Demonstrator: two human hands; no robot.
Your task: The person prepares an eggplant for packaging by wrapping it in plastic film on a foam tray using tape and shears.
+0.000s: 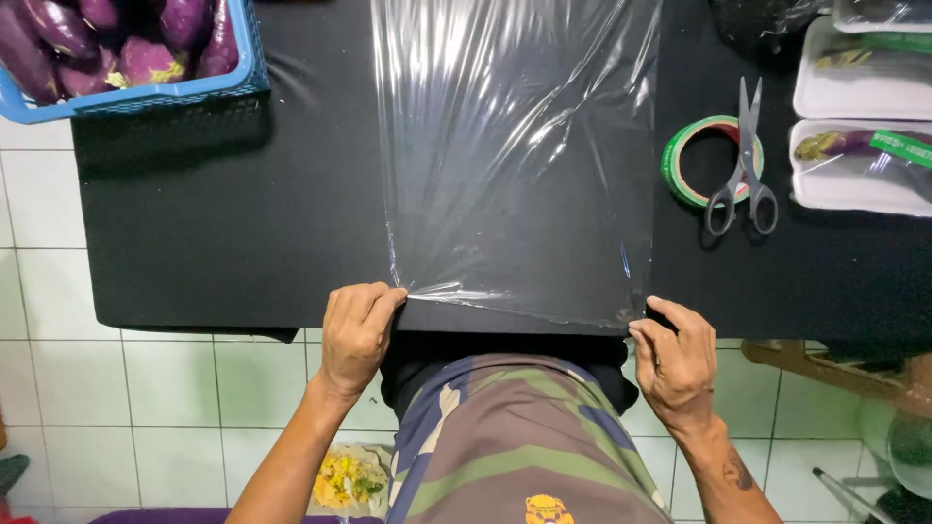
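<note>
A wide sheet of clear plastic film lies stretched over the black tabletop, running from the far edge toward me. My left hand pinches the film's near left corner at the table's front edge. My right hand pinches the near right corner. The film is wrinkled near my left fingers and lies flat elsewhere.
A blue basket of purple eggplants sits at the far left. Right of the film lie grey scissors across a green tape roll. White foam trays with wrapped eggplants stand at the right edge. White tiled floor lies below.
</note>
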